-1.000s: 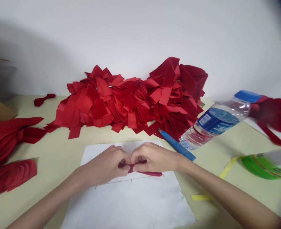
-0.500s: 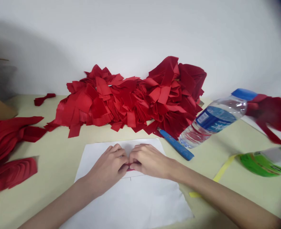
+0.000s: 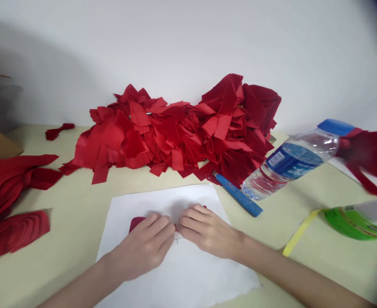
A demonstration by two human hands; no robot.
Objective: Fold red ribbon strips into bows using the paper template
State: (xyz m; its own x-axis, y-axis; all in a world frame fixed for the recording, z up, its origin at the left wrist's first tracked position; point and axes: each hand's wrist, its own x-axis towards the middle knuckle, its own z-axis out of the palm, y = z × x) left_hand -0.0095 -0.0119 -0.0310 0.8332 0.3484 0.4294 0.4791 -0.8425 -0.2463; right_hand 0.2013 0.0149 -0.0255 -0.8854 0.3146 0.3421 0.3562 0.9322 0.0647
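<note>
A dark red ribbon piece [image 3: 136, 223] lies low over a white paper sheet [image 3: 188, 280]. My left hand [image 3: 153, 244] is closed on it, with one flat end showing beyond the knuckles. Close beside it, my right hand [image 3: 204, 231] is closed on the same ribbon, a small tip of which shows above the fingers. Only a narrow strip of it is visible between my fingertips, and the rest is covered. Thin pencil-like lines are drawn on the paper just below my fingers.
Red ribbon pieces are heaped [image 3: 175, 137] against the wall. A blue utility knife [image 3: 238, 194] lies by a tilted water bottle [image 3: 291, 160]. At right are a green-labelled bottle [image 3: 355, 222] and yellow strip [image 3: 299, 235]. Red ribbon bundles [image 3: 12, 184] sit at left.
Both hands have turned and come slightly lower on the paper. A flat ribbon end now shows past my left hand, and a tip shows above my right.
</note>
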